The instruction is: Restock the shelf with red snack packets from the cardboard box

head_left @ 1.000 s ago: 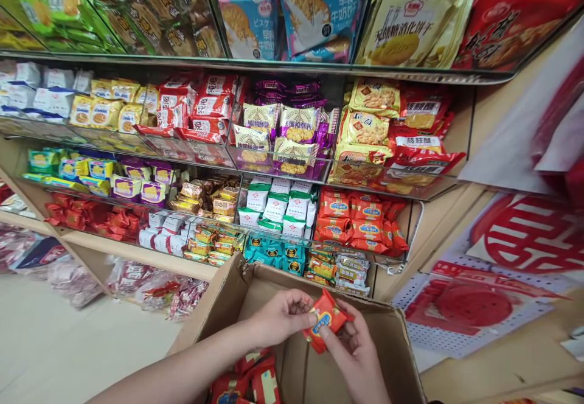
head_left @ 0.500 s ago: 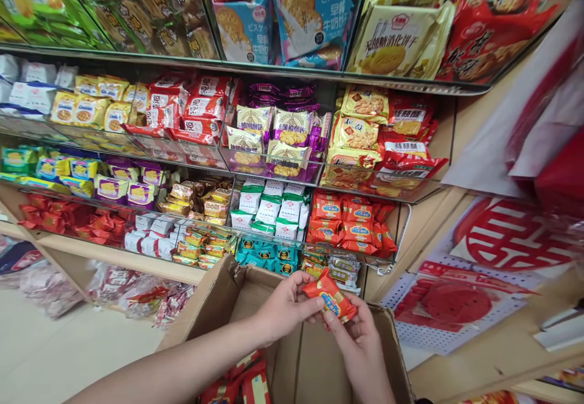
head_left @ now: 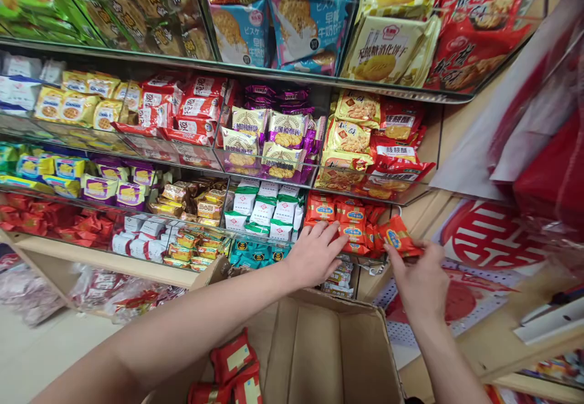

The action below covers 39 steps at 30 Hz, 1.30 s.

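My right hand pinches one red snack packet with a blue and yellow label, at the right end of the lowest red row. My left hand reaches to the front of that bin, fingers apart and curled over its clear lip. Its fingertips lie by the stacked red packets; whether they touch one I cannot tell. Below both hands stands an open cardboard box. Several red packets lie in its left part, partly hidden by my left forearm.
Clear-fronted shelf bins hold many wrapped snacks. White-and-green packets sit left of the red ones. Larger bags fill the top shelf. At right, red decorations hang by a white pegboard. Plastic bags lie low left.
Both hands have moved up from over the box to the shelf and come apart. The packet, held by both before, is now in my right hand alone. My left hand has let go.
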Tool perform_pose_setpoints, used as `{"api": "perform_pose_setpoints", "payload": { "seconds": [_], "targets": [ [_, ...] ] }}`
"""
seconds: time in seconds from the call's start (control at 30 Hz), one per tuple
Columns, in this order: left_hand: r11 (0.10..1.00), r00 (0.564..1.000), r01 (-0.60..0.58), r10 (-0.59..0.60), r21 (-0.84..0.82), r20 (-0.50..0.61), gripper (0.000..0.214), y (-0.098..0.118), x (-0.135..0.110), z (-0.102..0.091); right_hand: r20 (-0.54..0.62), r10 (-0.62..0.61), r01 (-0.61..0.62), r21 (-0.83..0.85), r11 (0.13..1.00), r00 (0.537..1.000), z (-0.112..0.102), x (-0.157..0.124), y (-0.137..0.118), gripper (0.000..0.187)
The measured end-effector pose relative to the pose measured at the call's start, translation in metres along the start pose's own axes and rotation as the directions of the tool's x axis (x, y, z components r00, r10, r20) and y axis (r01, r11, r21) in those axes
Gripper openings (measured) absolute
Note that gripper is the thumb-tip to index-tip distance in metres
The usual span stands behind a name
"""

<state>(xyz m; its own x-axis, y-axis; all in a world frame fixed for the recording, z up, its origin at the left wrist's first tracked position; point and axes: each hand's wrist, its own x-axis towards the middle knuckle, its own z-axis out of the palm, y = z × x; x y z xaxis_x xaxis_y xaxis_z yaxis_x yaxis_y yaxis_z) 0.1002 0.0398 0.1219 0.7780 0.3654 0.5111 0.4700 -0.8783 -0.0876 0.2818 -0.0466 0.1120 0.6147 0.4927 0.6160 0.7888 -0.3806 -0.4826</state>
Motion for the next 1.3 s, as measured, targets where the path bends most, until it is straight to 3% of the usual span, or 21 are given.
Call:
{"api": "perform_pose_setpoints", "payload": {
  "seconds": [0.17, 0.27, 0.57, 0.73, 0.9, 1.13, 1.3],
  "targets": [
    [0.986, 1.0, 0.014, -0.018, 0.166, 0.024, 0.051, 0.004, 0.027, 0.011, 0.159, -0.147, 0.202, -0.416, 0.887, 0.976, 0.014, 0.019, -0.024, 0.036],
    [0.982, 0.998, 0.036, -0.043, 0.188, 0.037, 0.054, 0.003, 0.032, 0.015, 0.216, -0.146, 0.239, -0.509, 0.827, 0.965, 0.018, 0.025, -0.03, 0.031],
    [0.996, 0.998, 0.006, -0.012, 0.091, 0.064, 0.04, -0.002, 0.034, 0.017, 0.397, -0.137, 0.339, -0.502, 0.796, 0.908, -0.004, 0.032, -0.041, 0.022],
    [0.999, 0.997, 0.023, -0.026, 0.037, 0.071, 0.042, -0.006, 0.045, 0.011, 0.393, -0.165, 0.359, -0.496, 0.791, 0.905, -0.005, 0.031, -0.035, 0.027],
    [0.994, 0.99, -0.007, -0.009, 0.111, 0.143, 0.03, -0.012, 0.057, 0.008, 0.393, -0.175, 0.373, -0.512, 0.774, 0.903, -0.004, 0.027, -0.028, 0.026],
    [0.992, 0.951, 0.02, -0.058, 0.127, 0.305, 0.02, -0.001, 0.076, 0.0, 0.42, -0.171, 0.387, -0.505, 0.771, 0.891, -0.002, 0.023, -0.024, 0.026],
    [0.988, 0.945, 0.082, -0.118, 0.129, 0.304, 0.016, 0.003, 0.084, -0.001, 0.384, -0.179, 0.368, -0.503, 0.782, 0.906, 0.0, 0.022, -0.02, 0.027]
  ]
}}
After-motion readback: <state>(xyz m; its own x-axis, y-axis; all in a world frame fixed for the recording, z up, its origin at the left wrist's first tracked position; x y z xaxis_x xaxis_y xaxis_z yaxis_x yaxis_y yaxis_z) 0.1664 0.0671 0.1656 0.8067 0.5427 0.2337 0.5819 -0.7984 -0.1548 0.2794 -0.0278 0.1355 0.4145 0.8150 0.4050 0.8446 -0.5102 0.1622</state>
